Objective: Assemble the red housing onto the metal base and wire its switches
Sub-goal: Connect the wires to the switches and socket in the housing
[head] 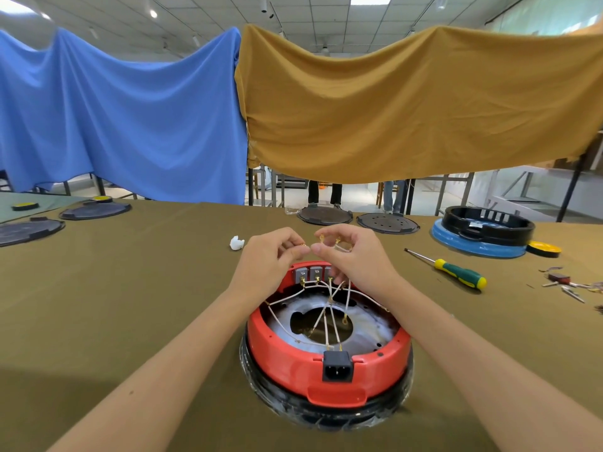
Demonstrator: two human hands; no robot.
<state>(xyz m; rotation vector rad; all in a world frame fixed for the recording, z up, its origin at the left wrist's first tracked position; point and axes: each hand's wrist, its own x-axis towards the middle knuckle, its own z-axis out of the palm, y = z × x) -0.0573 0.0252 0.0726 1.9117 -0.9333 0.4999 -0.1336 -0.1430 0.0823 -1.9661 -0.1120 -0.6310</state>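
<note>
The red housing sits on the round metal base, near the table's front edge, with a black power socket at its near side. Grey switches line its far wall. Several white wires with brass terminals cross the opening. Above the far wall, my left hand pinches a brass terminal on a wire end. My right hand pinches other wire ends with ring terminals. The two hands' fingertips almost touch.
A green and yellow screwdriver lies to the right, with loose small parts beyond it. A black housing on a blue base stands at the far right. Dark round plates lie along the far edge and at the left. A white crumpled scrap lies beside my left hand.
</note>
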